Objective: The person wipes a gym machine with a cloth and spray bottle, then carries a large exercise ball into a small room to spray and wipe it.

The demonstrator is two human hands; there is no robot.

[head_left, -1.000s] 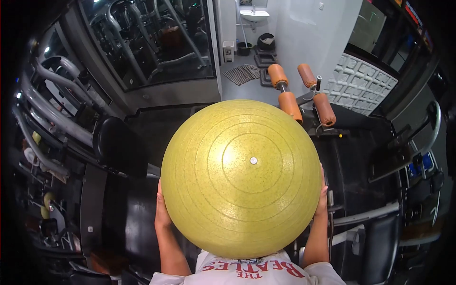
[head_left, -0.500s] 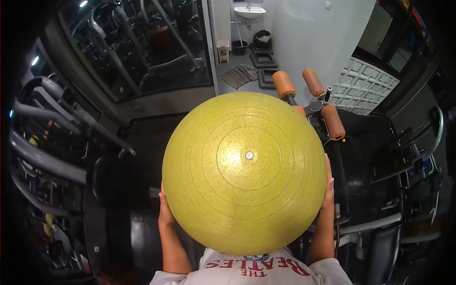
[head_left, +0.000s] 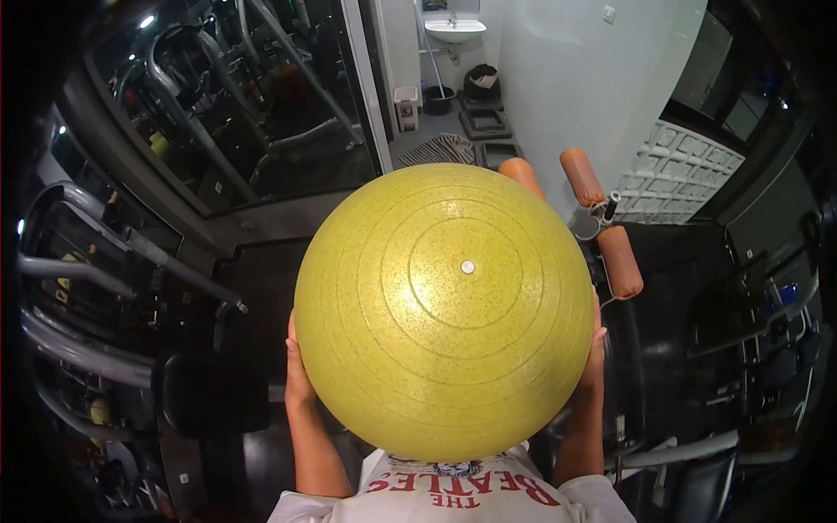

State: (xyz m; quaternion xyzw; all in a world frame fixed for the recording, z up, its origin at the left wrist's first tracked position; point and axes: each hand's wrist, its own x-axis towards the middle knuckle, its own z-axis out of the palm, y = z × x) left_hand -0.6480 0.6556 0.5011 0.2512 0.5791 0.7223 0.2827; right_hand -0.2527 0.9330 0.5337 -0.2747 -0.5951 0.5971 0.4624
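Note:
A big yellow-green exercise ball (head_left: 445,349) fills the middle of the head view, its pale valve plug (head_left: 468,267) facing up toward me. My left hand (head_left: 297,370) presses against the ball's left side, and my right hand (head_left: 595,353) is on the opposite side. Between the two palms the ball is held up in front of my white printed shirt (head_left: 453,497). Most of the fingers are hidden behind the ball's curve.
Orange padded rollers (head_left: 620,261) of a gym machine stand just beyond the ball on the right. Grey machine frames and a black pad (head_left: 209,397) are at left, a bench (head_left: 689,449) at lower right. A sink (head_left: 455,31) hangs at the back.
The view has tilted up and shifted slightly, so the room sits lower in the picture. The ball's valve plug appears a little higher and farther right; both hands still hold the ball.

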